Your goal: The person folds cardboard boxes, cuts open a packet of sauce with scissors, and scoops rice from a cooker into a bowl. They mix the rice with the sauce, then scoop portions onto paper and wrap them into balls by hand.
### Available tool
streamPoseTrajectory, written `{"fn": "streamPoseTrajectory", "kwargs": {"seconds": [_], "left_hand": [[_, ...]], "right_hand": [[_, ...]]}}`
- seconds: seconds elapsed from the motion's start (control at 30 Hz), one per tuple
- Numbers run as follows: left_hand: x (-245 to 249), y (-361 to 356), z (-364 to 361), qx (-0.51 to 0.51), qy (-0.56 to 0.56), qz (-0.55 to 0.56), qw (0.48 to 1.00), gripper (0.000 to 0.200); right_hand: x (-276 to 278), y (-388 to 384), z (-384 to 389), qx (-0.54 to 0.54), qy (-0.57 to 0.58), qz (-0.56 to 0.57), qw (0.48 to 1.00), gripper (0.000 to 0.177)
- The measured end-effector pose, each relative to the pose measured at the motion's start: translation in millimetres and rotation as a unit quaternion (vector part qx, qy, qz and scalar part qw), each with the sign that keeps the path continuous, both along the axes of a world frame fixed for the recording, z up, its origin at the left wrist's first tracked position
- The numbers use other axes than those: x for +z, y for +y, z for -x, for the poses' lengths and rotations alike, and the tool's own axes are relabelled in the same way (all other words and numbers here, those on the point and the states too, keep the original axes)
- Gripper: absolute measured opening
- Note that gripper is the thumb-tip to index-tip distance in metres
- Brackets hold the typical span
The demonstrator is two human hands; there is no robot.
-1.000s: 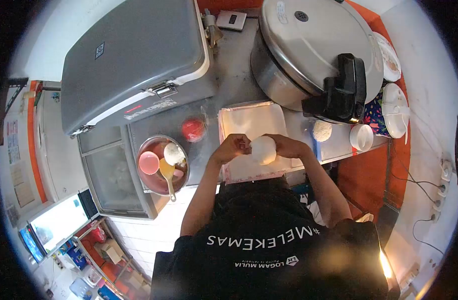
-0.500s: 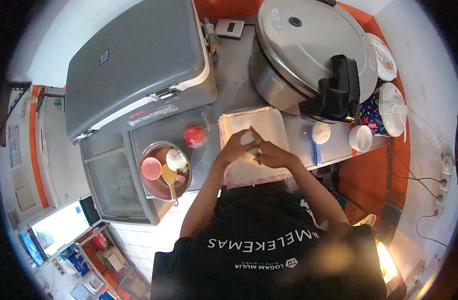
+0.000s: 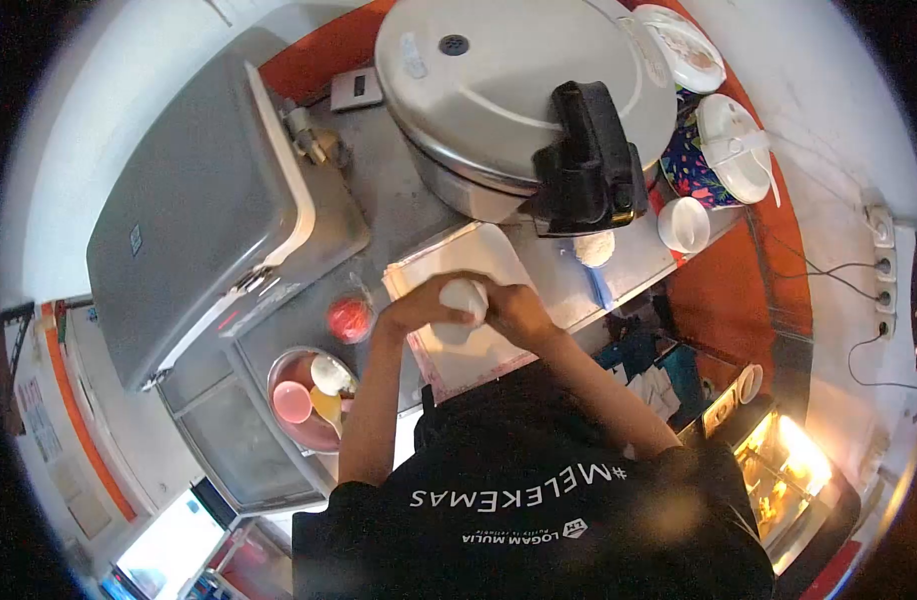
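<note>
Two hands meet in the middle and cup one white ball (image 3: pixel 465 297) between them. My left hand (image 3: pixel 417 306) curls round the ball from 9 o'clock, and my right hand (image 3: pixel 516 311) curls round it from 3 o'clock, so both hands are closed on it and only its top peeks out. The ball sits just above a stack of white paper sheets (image 3: pixel 457 252) on the steel counter (image 3: pixel 419 215). I think the ball is soft and light, maybe a bit sticky, and it could squash or fall apart if pressed too hard. The best place to hold it looks like its two round sides, with bent palms and a gentle squeeze, not with pinching fingertips. At 9 o'clock from the ball, near the left hand, lies a red thing in a clear bag (image 3: pixel 349 319). At 8 o'clock is a metal bowl (image 3: pixel 279 372) with a pink cup (image 3: pixel 291 401), a white lump (image 3: pixel 330 375) and a yellow spoon (image 3: pixel 328 405) in it. At 2 o'clock a smaller white lump (image 3: pixel 594 247) rests on the counter, with a white cup (image 3: pixel 684 224) past it. At 12 o'clock stands a big silver cooker (image 3: pixel 499 75) with a black handle (image 3: pixel 587 160). At 10 o'clock is a big gray box (image 3: pixel 189 215) with its lid shut.
</note>
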State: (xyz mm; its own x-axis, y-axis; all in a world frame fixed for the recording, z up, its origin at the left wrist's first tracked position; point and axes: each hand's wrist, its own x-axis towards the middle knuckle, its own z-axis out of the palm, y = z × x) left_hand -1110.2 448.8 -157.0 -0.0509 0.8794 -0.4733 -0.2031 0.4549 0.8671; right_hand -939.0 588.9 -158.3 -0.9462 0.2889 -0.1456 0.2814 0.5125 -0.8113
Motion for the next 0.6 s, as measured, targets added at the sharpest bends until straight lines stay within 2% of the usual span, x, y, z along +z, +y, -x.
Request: {"fn": "streamPoseTrajectory", "kwargs": {"seconds": [0.03, 0.07, 0.1, 0.13, 0.17, 0.2, 0.23, 0.27, 0.3, 0.37, 0.43, 0.47, 0.5, 0.6], "left_hand": [[7.6, 11.0, 4.9, 0.045, 0.019, 0.013, 0.999, 0.066], [-27.1, 15.3, 14.3, 0.081, 0.136, -0.048, 0.986, 0.056], [-43.1, 19.0, 27.4, 0.148, 0.108, -0.019, 0.983, 0.054], [-54.6, 22.3, 41.8, 0.215, 0.079, 0.01, 0.973, 0.052], [-72.8, 23.7, 52.7, 0.27, 0.061, 0.032, 0.96, 0.05], [-90.0, 25.3, 63.3, 0.326, 0.043, 0.049, 0.943, 0.049], [-114.2, 24.7, 73.6, 0.366, 0.038, 0.059, 0.928, 0.049], [-124.7, 27.9, 81.7, 0.407, 0.036, 0.064, 0.91, 0.048], [-108.3, 37.1, 82.6, 0.413, 0.097, 0.059, 0.903, 0.05], [-62.2, 39.5, 50.1, 0.406, 0.213, 0.066, 0.886, 0.054], [-58.8, 36.1, 26.3, 0.419, 0.082, 0.028, 0.904, 0.058], [-57.2, 33.4, 19.8, 0.426, 0.015, 0.008, 0.905, 0.059], [-88.7, 26.5, 15.9, 0.435, -0.088, -0.032, 0.896, 0.06], [-87.1, 18.4, 1.7, 0.405, -0.157, -0.087, 0.896, 0.059]], "right_hand": [[8.1, 9.2, -5.9, -0.051, -0.079, 0.038, 0.995, 0.061], [0.0, 23.4, -21.3, -0.1, -0.058, 0.011, 0.993, 0.054], [-8.2, 37.5, -36.8, -0.149, -0.037, -0.015, 0.988, 0.047], [-21.2, 55.3, -57.1, -0.223, -0.045, 0.016, 0.974, 0.04], [-35.6, 71.5, -78.2, -0.274, -0.06, -0.027, 0.959, 0.028], [-54.1, 86.5, -97.0, -0.304, -0.002, -0.049, 0.951, 0.02], [-61.9, 100.6, -110.2, -0.351, -0.059, 0.006, 0.935, 0.018], [-54.9, 97.9, -109.8, -0.349, -0.063, 0.006, 0.935, 0.02], [-43.4, 98.6, -99.0, -0.343, -0.063, 0.007, 0.937, 0.022], [-32.8, 59.5, -57.0, -0.25, -0.016, 0.086, 0.964, 0.031], [1.6, 15.4, 3.2, -0.177, 0.076, 0.079, 0.978, 0.049], [-6.0, 1.0, 26.3, -0.182, 0.069, 0.125, 0.973, 0.057], [-15.2, -5.4, 41.9, -0.185, 0.063, 0.17, 0.966, 0.065], [-23.4, -4.4, 61.6, -0.177, 0.029, 0.161, 0.97, 0.07]]}}
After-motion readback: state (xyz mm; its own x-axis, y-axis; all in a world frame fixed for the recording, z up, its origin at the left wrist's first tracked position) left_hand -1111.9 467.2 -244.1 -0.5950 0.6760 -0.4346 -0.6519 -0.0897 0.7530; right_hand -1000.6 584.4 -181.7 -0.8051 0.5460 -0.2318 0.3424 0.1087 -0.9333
